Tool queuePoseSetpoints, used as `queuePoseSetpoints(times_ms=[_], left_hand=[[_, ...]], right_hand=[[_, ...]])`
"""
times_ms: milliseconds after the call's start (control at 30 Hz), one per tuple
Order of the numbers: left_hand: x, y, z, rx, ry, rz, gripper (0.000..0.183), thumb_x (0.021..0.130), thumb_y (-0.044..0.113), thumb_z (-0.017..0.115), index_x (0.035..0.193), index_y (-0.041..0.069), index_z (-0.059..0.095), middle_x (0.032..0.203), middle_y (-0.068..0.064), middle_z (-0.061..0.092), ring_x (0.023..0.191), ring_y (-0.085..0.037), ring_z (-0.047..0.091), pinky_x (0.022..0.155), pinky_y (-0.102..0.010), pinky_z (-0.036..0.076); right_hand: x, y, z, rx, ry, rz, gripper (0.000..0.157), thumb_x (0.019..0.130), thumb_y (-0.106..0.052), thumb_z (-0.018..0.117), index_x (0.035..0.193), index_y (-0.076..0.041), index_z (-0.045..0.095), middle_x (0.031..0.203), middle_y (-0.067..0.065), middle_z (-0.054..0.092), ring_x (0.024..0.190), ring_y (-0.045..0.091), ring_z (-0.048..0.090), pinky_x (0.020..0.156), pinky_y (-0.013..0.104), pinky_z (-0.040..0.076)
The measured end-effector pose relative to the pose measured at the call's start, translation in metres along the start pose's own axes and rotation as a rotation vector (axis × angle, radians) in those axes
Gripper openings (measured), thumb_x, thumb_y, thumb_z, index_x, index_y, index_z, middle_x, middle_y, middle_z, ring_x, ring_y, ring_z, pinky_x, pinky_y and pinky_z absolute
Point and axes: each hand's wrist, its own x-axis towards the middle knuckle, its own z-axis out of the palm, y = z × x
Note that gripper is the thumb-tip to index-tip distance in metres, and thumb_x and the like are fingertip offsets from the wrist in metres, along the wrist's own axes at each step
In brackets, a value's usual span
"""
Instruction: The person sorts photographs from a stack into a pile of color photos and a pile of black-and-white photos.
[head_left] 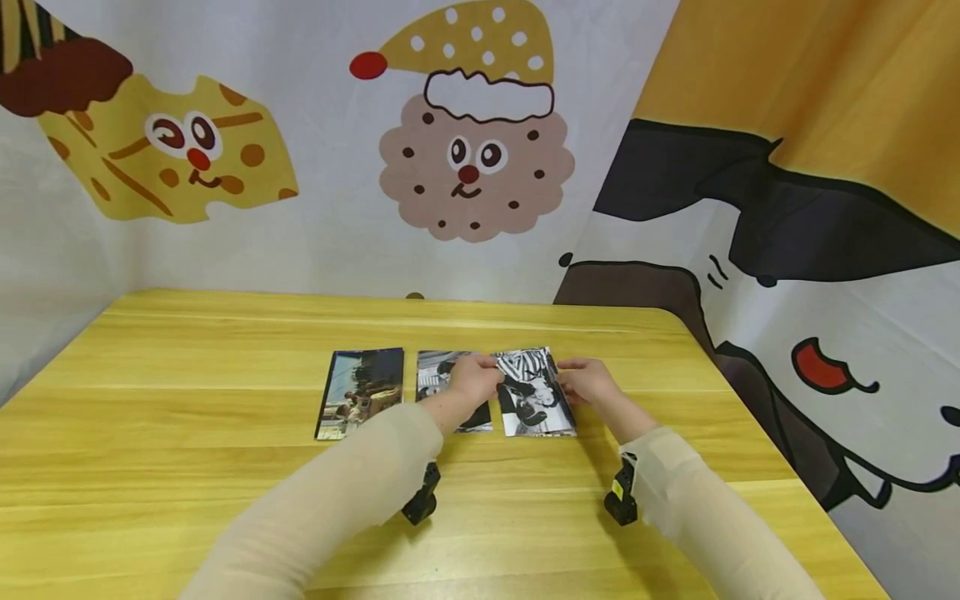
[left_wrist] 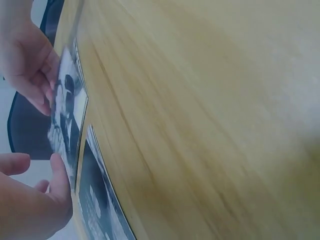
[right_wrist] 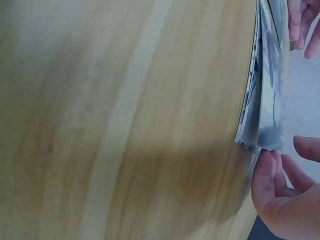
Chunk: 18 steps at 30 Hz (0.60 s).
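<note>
A stack of black-and-white photo prints [head_left: 536,396] lies on the table between the two hands, its top print slightly askew. At its left edge is my left hand [head_left: 474,382], fingertips by the upper corner; the left wrist view shows its thumb [left_wrist: 60,172] held up beside the prints. My right hand [head_left: 588,382] touches the right edge. In the right wrist view its fingertips [right_wrist: 265,165] meet the end of the stack, with the thumb apart. A second black-and-white stack [head_left: 472,419] sits partly hidden under my left hand. Further left lies a colour photo stack [head_left: 367,387].
The wooden table [head_left: 225,500] extends all around the photos. Behind it hangs a cartoon-printed curtain [head_left: 322,250], which also runs down the right side. A small black wrist device [head_left: 422,496] is strapped below the left sleeve, and another [head_left: 621,496] below the right.
</note>
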Motion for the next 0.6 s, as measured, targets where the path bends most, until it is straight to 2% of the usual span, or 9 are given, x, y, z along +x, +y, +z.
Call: queuePoseSetpoints(times_ms=[33,100,200,333,400,500,600], left_hand=[[0.000,0.000,-0.001,0.003,0.001,0.001,0.040,0.091,0.005,0.051,0.131,-0.001,0.052,0.133,-0.017,0.053,0.071,-0.018,0.057,0.081,-0.035,0.056],[0.000,0.000,-0.004,0.003,0.007,0.005,0.039,0.091,0.006,0.052,0.130,-0.001,0.053,0.132,-0.017,0.054,0.085,-0.025,0.063,0.082,-0.036,0.056],[0.001,0.000,-0.011,0.001,0.023,0.007,0.037,0.092,0.007,0.051,0.128,-0.001,0.054,0.130,-0.018,0.054,0.109,-0.032,0.059,0.085,-0.036,0.056],[0.001,0.000,-0.023,-0.008,0.050,0.003,0.036,0.092,0.008,0.050,0.127,-0.001,0.055,0.129,-0.018,0.054,0.110,-0.034,0.058,0.085,-0.035,0.056],[0.001,0.001,-0.031,-0.016,0.058,-0.009,0.036,0.093,0.009,0.050,0.128,0.000,0.054,0.130,-0.019,0.054,0.110,-0.034,0.058,0.086,-0.036,0.055],[0.000,0.000,-0.042,-0.033,0.074,-0.023,0.038,0.093,0.009,0.050,0.130,0.000,0.053,0.129,-0.020,0.054,0.109,-0.035,0.057,0.088,-0.038,0.054],[0.001,-0.003,-0.052,-0.033,0.095,-0.037,0.039,0.093,0.009,0.050,0.131,0.000,0.052,0.128,-0.020,0.054,0.111,-0.034,0.057,0.089,-0.038,0.054]], right_hand=[[0.000,-0.001,0.001,-0.009,0.009,0.002,0.040,0.090,-0.005,0.055,0.129,0.004,0.052,0.072,0.000,0.049,0.062,0.009,0.046,0.057,0.021,0.048],[-0.001,-0.003,0.002,-0.038,0.018,-0.005,0.039,0.091,-0.009,0.055,0.128,0.003,0.053,0.078,0.000,0.049,0.064,0.009,0.045,0.059,0.022,0.048],[-0.003,-0.008,0.005,-0.079,0.030,-0.023,0.038,0.091,-0.011,0.054,0.127,0.002,0.055,0.081,0.001,0.049,0.060,0.010,0.042,0.059,0.024,0.046],[-0.007,-0.017,0.011,-0.073,0.021,-0.041,0.038,0.091,-0.011,0.054,0.127,0.003,0.055,0.091,0.007,0.057,0.066,0.011,0.045,0.060,0.025,0.050],[-0.009,-0.020,0.016,-0.062,-0.001,-0.044,0.039,0.092,-0.011,0.053,0.128,0.004,0.053,0.106,0.014,0.059,0.078,0.016,0.050,0.066,0.026,0.053],[-0.010,-0.024,0.022,-0.046,-0.032,-0.032,0.041,0.093,-0.013,0.054,0.131,0.002,0.051,0.125,0.020,0.054,0.098,0.023,0.052,0.076,0.030,0.056],[-0.010,-0.027,0.029,-0.018,-0.061,-0.033,0.043,0.093,-0.014,0.054,0.133,0.002,0.047,0.130,0.021,0.050,0.104,0.026,0.052,0.080,0.033,0.056]])
